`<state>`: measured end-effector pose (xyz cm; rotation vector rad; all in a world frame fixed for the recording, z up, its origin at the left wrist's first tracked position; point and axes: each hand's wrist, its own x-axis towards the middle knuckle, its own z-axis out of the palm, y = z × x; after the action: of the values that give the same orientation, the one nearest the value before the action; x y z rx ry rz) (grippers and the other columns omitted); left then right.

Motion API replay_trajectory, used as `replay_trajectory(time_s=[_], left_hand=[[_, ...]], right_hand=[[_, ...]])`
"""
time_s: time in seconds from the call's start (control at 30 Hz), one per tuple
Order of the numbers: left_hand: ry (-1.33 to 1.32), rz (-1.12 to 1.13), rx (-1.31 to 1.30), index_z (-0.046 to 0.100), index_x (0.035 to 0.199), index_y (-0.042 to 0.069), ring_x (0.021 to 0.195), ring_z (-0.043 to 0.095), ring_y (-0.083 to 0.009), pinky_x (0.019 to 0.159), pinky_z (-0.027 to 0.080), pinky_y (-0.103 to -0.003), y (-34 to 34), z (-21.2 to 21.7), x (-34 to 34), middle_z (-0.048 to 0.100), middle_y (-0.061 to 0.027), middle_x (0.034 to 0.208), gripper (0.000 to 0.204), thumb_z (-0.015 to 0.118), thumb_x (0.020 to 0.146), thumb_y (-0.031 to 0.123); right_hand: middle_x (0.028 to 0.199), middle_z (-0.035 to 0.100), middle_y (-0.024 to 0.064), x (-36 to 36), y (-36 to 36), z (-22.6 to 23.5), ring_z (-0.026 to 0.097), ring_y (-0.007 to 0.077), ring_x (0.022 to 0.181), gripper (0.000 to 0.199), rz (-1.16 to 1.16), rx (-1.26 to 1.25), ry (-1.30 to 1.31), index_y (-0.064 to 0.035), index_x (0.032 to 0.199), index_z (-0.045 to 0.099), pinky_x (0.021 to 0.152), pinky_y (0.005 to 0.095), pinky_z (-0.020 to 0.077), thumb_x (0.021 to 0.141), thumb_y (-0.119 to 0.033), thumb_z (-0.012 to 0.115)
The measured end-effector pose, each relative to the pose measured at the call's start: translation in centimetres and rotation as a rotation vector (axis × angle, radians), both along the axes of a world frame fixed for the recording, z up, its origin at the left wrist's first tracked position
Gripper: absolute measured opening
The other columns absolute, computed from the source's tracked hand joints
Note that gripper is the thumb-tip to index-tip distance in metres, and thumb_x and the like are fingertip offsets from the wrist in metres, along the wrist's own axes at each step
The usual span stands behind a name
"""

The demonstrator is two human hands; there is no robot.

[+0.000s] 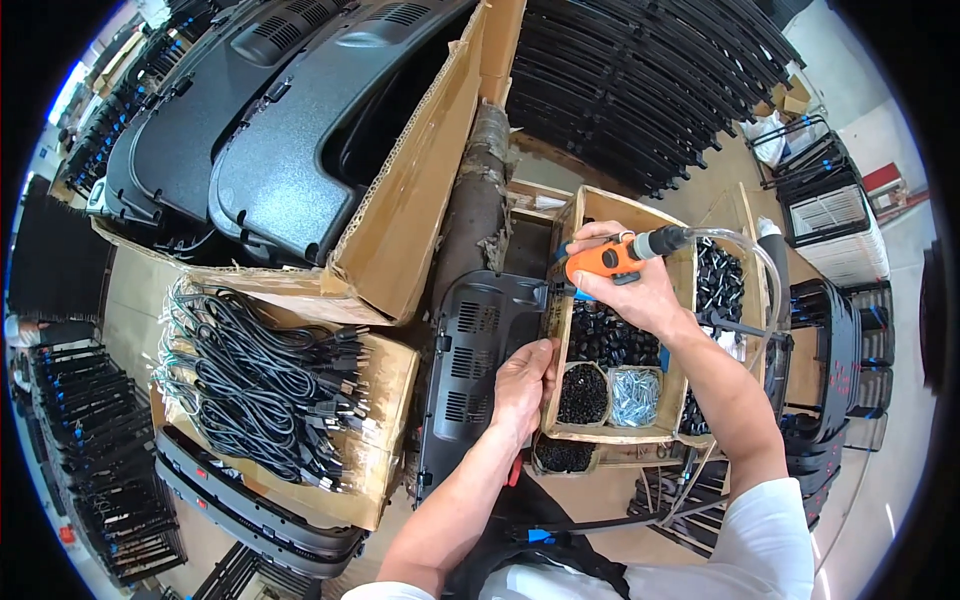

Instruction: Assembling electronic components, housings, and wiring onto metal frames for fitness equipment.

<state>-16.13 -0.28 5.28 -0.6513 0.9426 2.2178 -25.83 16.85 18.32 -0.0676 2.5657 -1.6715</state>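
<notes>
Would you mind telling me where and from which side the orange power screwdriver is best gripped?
Probably around its orange body, from above, as the right hand wraps it now. The tool lies roughly level, its tip pointing left toward the black panel, and a clear hose leaves its grey rear end, so the middle is the free part.

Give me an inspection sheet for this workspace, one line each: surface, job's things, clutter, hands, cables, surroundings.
Surface: black vented plastic panel lies on stacked cartons.
Job's things: orange powered screwdriver, tip down at the panel's edge; wooden parts tray beside it.
Clutter: tray cups of black screws and silver screws; black caps.
Hands: right hand wraps the screwdriver; left hand rests at the tray's edge and the panel.
Cables: bundled black power cords on a carton; clear hose from the screwdriver.
Surroundings: cardboard box of black panels; black frame racks.
</notes>
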Motion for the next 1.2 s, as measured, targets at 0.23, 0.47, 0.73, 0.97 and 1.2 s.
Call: replay_trajectory(time_s=[0.23,0.47,0.73,0.97,1.2], left_hand=[[0.072,0.092,-0.095,0.064,0.108,0.007,0.063,0.057,-0.0092,0.055,0.044,-0.023,0.5,-0.4,-1.2,0.066,-0.0003,0.080,0.018,0.064,0.106,0.024],[-0.064,0.233,0.163,0.065,0.124,0.001,0.078,0.064,-0.0130,0.066,0.053,-0.026,0.7,0.7,-2.2,0.071,-0.0068,0.098,0.025,0.057,0.110,0.021],[-0.191,0.266,0.265,0.064,0.101,0.009,0.067,0.052,-0.0118,0.058,0.042,-0.025,2.2,-0.5,-3.6,0.057,0.0024,0.077,0.029,0.062,0.106,0.037],[-0.311,0.485,0.570,0.066,0.106,0.013,0.069,0.054,-0.0090,0.058,0.043,-0.023,2.2,-0.2,-6.7,0.059,0.0060,0.081,0.026,0.056,0.109,0.037],[-0.140,0.421,0.730,0.065,0.109,0.011,0.070,0.053,-0.0092,0.061,0.047,-0.022,1.1,-1.5,-7.2,0.057,0.0057,0.080,0.031,0.055,0.109,0.040]], right_hand=[[0.102,0.072,0.0048,-0.8,-0.1,-1.2,0.067,0.0134,0.094,0.039,0.055,0.063,0.038,-0.0080,0.116,0.068,0.087,0.0313,0.0553,0.081,-0.021,0.080],[0.087,0.069,0.0018,-0.9,-0.3,-1.0,0.064,0.0127,0.082,0.032,0.093,0.153,-0.023,-0.0084,0.107,0.070,0.078,0.0311,0.0545,0.080,-0.022,0.080],[0.116,0.072,0.0094,-0.7,-0.2,-0.9,0.068,0.0162,0.107,0.049,0.083,0.068,-0.043,-0.0056,0.126,0.066,0.097,0.0333,0.0551,0.082,-0.021,0.081],[0.124,0.072,0.0125,1.1,-1.0,1.5,0.067,0.0174,0.114,0.052,0.096,-0.234,-0.052,-0.0024,0.131,0.062,0.104,0.0354,0.0536,0.085,-0.010,0.084],[0.123,0.071,0.0129,0.0,-2.2,2.0,0.067,0.0176,0.115,0.051,0.138,-0.187,-0.038,-0.0028,0.131,0.061,0.105,0.0360,0.0534,0.086,-0.013,0.083]])
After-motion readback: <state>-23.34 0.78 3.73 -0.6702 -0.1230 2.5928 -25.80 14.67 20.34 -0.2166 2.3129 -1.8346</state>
